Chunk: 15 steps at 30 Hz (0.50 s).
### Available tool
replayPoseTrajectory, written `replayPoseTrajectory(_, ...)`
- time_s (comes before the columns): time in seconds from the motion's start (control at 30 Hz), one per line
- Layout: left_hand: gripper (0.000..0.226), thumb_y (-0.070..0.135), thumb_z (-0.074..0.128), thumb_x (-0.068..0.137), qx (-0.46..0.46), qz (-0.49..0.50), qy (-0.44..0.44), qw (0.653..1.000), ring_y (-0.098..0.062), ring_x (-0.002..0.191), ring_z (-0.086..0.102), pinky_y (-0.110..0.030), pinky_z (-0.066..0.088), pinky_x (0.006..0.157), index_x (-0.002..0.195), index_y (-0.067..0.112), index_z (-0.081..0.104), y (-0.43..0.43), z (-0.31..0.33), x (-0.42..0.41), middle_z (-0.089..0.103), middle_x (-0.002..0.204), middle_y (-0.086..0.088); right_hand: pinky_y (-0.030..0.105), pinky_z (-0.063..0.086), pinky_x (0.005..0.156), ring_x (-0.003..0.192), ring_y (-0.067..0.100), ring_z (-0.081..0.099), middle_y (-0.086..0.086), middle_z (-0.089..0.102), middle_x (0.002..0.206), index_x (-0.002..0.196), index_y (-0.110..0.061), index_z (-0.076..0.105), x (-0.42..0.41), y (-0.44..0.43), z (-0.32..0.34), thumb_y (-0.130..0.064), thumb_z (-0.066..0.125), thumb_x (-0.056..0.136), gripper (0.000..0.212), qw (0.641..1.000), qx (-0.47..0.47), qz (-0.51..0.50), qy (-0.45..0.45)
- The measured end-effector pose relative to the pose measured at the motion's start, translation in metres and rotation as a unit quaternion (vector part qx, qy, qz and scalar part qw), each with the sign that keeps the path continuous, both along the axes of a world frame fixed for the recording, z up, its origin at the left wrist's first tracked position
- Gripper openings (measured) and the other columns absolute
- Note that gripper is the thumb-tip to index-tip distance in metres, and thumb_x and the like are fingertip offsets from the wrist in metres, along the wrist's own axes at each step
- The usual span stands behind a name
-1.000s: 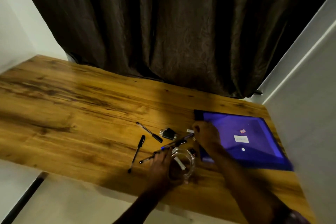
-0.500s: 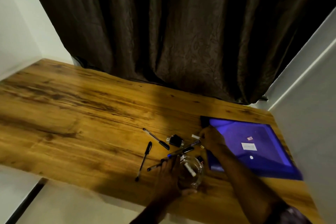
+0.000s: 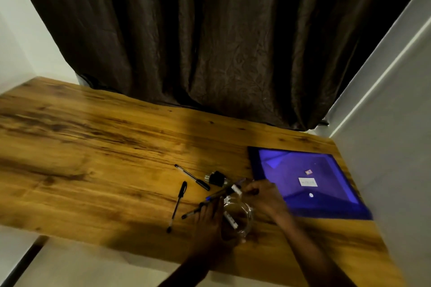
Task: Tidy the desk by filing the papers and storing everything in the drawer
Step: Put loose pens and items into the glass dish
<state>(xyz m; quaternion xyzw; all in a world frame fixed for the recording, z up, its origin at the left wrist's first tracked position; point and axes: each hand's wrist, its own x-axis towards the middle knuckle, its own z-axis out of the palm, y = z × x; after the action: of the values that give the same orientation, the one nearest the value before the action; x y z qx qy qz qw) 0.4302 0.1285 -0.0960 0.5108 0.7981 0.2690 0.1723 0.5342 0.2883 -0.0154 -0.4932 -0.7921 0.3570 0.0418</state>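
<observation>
Left hand (image 3: 210,219) cupped around clear round glass jar (image 3: 238,218) near desk's front edge, right hand (image 3: 263,196) pinching white-tipped marker (image 3: 229,191) at jar's 12 o'clock, slim black pens (image 3: 184,190) at 10, glossy purple file folder (image 3: 326,202) flat at 2, grained wooden desk (image 3: 93,147).

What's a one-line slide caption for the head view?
Left hand steadies a clear glass jar while the right hand gathers pens beside a blue document folder on a wooden desk.

A clear glass jar (image 3: 238,218) stands upright at the desk's front edge; loose black pens (image 3: 178,205) lie at its ten o'clock, a blue folder (image 3: 326,205) flat at two o'clock.
</observation>
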Motion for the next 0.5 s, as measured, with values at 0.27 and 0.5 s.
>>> replayPoseTrajectory(0.27,0.121,0.094,0.049,0.056,0.003,0.006,-0.008,1.0,-0.021,0.14,0.03,-0.048,0.027,0.113,0.154,0.033,0.015,0.001,-0.009,0.001,0.028,0.156,0.006,0.036,0.044,0.101,0.116,0.021,0.053,0.003,0.055,0.127,0.124,-0.031,0.055,0.0,-0.042,-0.022,-0.048,0.058,0.084,0.043,0.972,0.095,0.042,-0.211)
replayPoseTrajectory(0.5,0.117,0.088,0.054,0.058,0.012,0.008,-0.007,1.0,-0.018,0.139,0.026,-0.042,0.024,0.115,0.154,0.033,0.013,0.0,-0.004,0.002,0.025,0.156,0.008,0.033,0.047,0.097,0.112,0.017,0.057,-0.003,0.06,0.123,0.115,-0.034,0.063,0.003,-0.036,-0.018,-0.05,0.056,0.087,0.033,0.967,0.137,0.088,-0.194)
